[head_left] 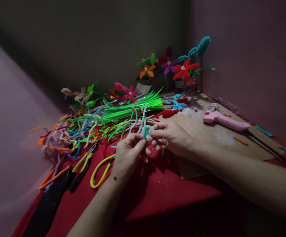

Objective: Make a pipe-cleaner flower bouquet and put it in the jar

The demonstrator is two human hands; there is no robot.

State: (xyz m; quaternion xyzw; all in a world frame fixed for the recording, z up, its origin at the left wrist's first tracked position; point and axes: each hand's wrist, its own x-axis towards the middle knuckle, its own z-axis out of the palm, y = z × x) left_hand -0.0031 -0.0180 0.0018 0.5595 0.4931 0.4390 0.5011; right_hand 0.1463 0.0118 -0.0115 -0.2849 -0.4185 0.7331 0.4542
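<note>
Between both hands is a light teal pipe cleaner (146,131), bent into a small rounded loop shape. My left hand (132,148) pinches its lower left side between thumb and fingers. From the right, my right hand (171,136) pinches the other side of the same loop, fingertips close to those of the left. Just behind the hands lie loose pipe cleaners, with a thick bundle of bright green pipe cleaners (133,108) beyond them. Yellow-handled scissors (93,176) lie beside my left wrist, their blades hidden from view.
Pliers (83,168) with yellow and black handles lie left of the scissors, near a black flat object (46,207). A pink glue gun (224,120) with a black cord rests on a brown board (197,131). Finished pipe-cleaner flowers (186,68) stand along the back on the red cloth (162,194).
</note>
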